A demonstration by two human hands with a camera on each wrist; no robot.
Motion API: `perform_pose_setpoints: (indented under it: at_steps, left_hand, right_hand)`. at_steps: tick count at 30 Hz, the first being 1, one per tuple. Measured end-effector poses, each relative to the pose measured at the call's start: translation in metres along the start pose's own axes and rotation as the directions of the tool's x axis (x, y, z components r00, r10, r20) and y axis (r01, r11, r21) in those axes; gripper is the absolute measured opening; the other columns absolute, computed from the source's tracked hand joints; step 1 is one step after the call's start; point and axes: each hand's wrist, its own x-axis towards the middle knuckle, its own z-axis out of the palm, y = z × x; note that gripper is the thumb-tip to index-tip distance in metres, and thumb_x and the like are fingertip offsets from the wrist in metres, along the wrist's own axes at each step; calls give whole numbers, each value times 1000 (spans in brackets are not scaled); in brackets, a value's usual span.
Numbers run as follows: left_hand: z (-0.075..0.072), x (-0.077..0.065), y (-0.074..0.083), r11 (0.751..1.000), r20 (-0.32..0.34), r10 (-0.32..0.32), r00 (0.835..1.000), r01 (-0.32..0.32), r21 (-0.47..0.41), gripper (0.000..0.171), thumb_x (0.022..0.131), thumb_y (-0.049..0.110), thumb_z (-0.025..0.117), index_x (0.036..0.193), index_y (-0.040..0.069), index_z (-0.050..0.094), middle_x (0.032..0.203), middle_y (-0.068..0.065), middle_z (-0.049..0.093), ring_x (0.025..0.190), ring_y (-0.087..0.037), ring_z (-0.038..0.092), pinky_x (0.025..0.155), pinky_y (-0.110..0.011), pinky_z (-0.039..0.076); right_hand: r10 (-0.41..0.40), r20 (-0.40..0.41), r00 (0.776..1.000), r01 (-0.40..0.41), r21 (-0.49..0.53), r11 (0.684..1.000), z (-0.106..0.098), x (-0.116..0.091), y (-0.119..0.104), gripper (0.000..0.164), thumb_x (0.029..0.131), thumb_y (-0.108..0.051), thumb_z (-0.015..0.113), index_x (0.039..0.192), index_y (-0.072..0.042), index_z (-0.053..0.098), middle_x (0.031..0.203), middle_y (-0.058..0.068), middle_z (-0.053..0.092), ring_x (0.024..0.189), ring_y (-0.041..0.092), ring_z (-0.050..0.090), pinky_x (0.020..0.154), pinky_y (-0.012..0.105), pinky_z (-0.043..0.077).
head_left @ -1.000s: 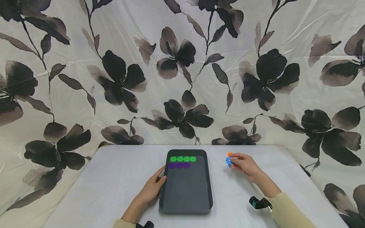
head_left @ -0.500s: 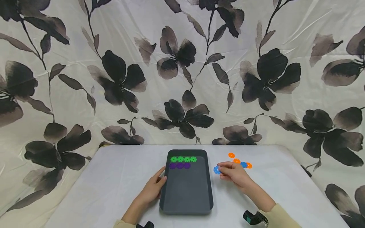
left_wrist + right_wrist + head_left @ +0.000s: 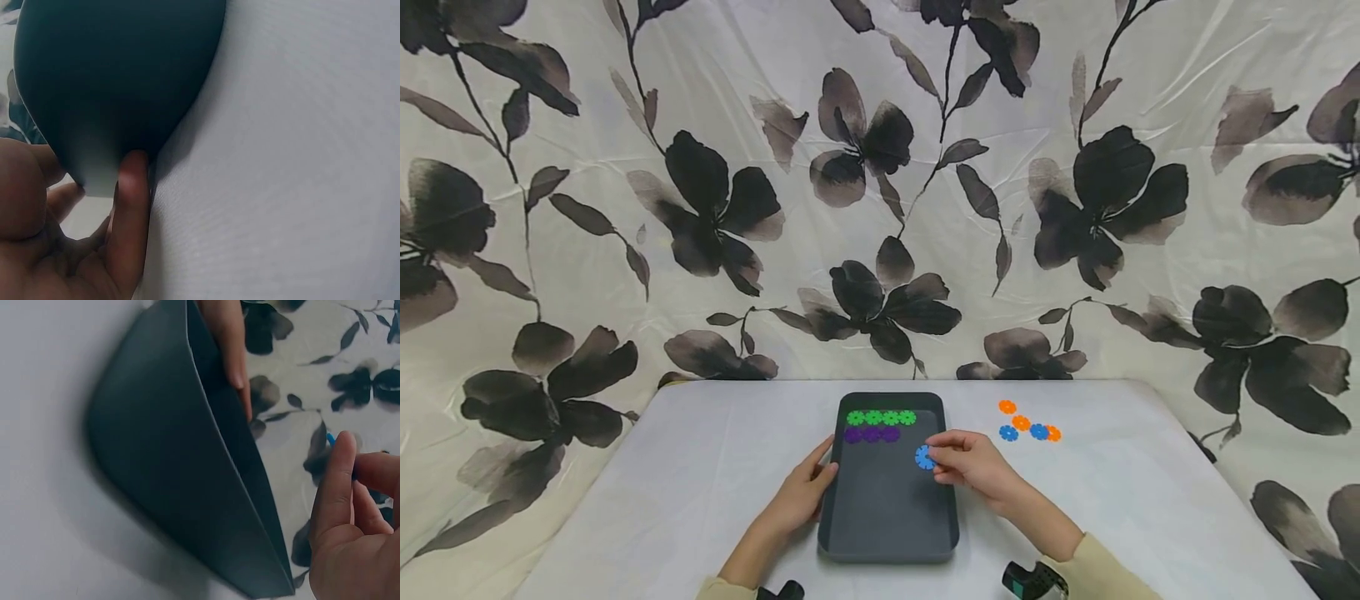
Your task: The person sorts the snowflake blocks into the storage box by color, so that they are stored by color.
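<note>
My right hand (image 3: 976, 468) pinches a blue notched disc (image 3: 924, 457) between thumb and fingers, above the right part of the dark grey tray (image 3: 887, 517). In the right wrist view only a sliver of the disc (image 3: 330, 439) shows past the fingertips. My left hand (image 3: 802, 492) holds the tray by its left side; the left wrist view shows its fingers (image 3: 131, 187) against the tray's outer wall. Inside the tray, a row of several green notched discs (image 3: 882, 417) runs along the far end, with a row of three purple discs (image 3: 871, 434) just below it.
Right of the tray, three orange discs (image 3: 1007, 407) and two blue discs (image 3: 1008, 433) lie loosely grouped on the white table (image 3: 700, 450). One blue and one orange disc touch or overlap. A floral cloth (image 3: 880, 208) hangs behind the table.
My right hand has moved left from the loose discs to over the tray, carrying the blue disc. The orange and blue discs it covered are now visible. My left hand stays on the tray.
</note>
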Motion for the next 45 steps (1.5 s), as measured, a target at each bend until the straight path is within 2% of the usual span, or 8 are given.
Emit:
perform_pose_setpoints:
  at_steps: [10,14,17,22,31,38,45]
  left_hand:
    - [-1,-1,-1,1000,-21,-3,1000,3,19,53,104,23,49,153,19,32,92,-12,54,53,-17,47,46,-34,46]
    - [-1,0,0,1000,-10,-4,1000,4,12,53,104,24,48,154,19,31,92,-12,54,53,-17,47,46,-33,46]
    - [-1,-1,0,1000,-3,-3,1000,3,17,53,104,24,48,154,18,30,93,-12,54,53,-17,48,46,-34,46]
    - [-4,-4,2,999,-29,-18,999,19,38,53,104,24,48,154,19,31,92,-11,54,52,-18,47,46,-34,46]
    - [-7,-5,2,998,-36,-44,998,46,35,53,104,25,49,154,20,31,93,-11,53,51,-17,47,46,-33,45]
    - [-5,-2,2,1000,-1,-7,1000,7,12,53,105,24,46,154,17,30,93,-12,54,51,-16,48,45,-33,46]
    - [-4,0,1,1000,32,-6,999,7,-6,53,104,25,46,154,16,29,95,-13,56,55,-18,54,47,-35,48]
  right_hand:
    - [19,22,1000,-19,-10,1000,27,17,-5,33,92,-15,68,117,5,62,91,9,66,71,13,63,72,28,56]
    - [15,39,999,-15,-3,1000,34,26,-7,30,93,-13,67,116,5,62,89,10,65,70,13,63,71,27,56]
    - [9,50,999,-9,12,1000,39,35,-8,29,93,-11,66,116,7,62,89,12,64,69,12,63,70,26,56]
    - [-7,66,998,3,53,999,48,51,-8,29,93,-8,66,115,9,61,91,13,61,69,11,63,68,25,55]
    - [18,24,1000,-20,73,997,59,74,-3,26,93,-3,65,114,11,62,94,14,60,66,11,64,67,25,56]
    - [28,21,999,-29,41,999,65,90,6,29,92,-3,65,116,12,60,87,12,61,65,10,63,67,26,56]
    - [46,28,999,-48,49,998,74,104,18,25,92,1,64,113,11,60,85,11,61,65,11,62,67,26,56]
